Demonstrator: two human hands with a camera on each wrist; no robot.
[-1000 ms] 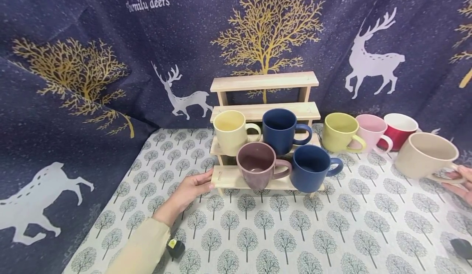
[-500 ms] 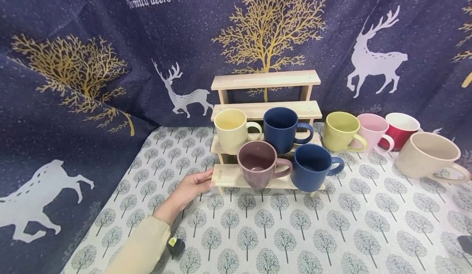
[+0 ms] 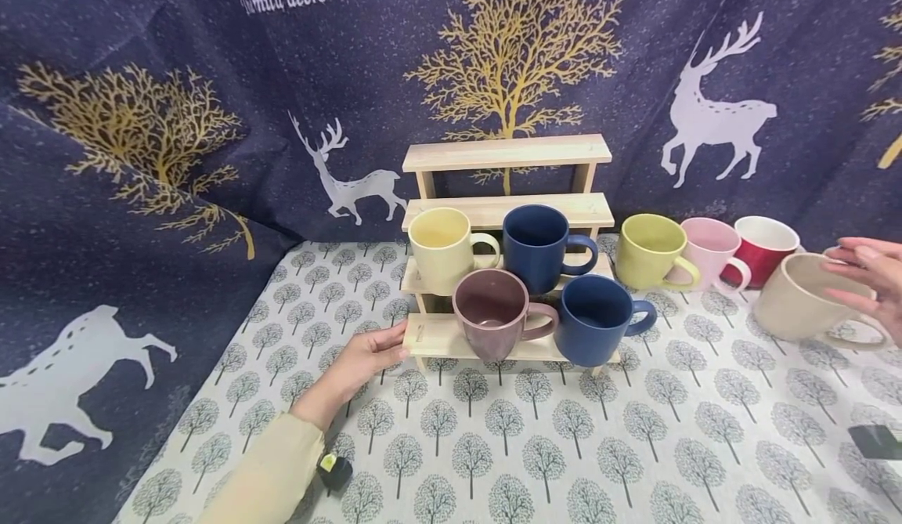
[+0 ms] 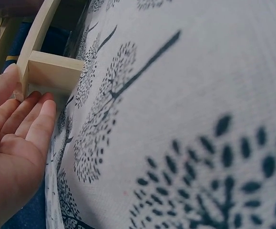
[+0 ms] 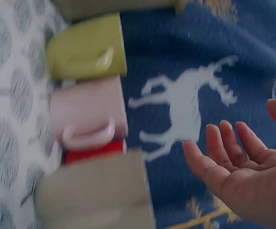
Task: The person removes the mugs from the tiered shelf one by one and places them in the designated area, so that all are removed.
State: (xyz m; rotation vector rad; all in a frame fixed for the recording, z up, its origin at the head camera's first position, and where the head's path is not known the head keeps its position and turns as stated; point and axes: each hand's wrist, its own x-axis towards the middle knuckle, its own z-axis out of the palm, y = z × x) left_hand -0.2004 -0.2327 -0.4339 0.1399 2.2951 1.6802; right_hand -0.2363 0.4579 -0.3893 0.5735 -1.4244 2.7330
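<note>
Beige round ceramic mug [image 3: 792, 305] with looped handle: on white tree-print cloth [image 3: 486, 430], just below the right hand [image 5: 252, 186], this loosely spread and holding nothing. Apparently clear of the mug, though blurred in the right wrist view. Stepped pale-wood rack [image 3: 479, 212]: lowest board pinched at its end by the left hand [image 3: 362, 361]. Left of the right hand: red mug [image 3: 758, 265], pink mug [image 3: 703, 250], olive-green mug [image 3: 644, 258], all round ceramic.
</note>
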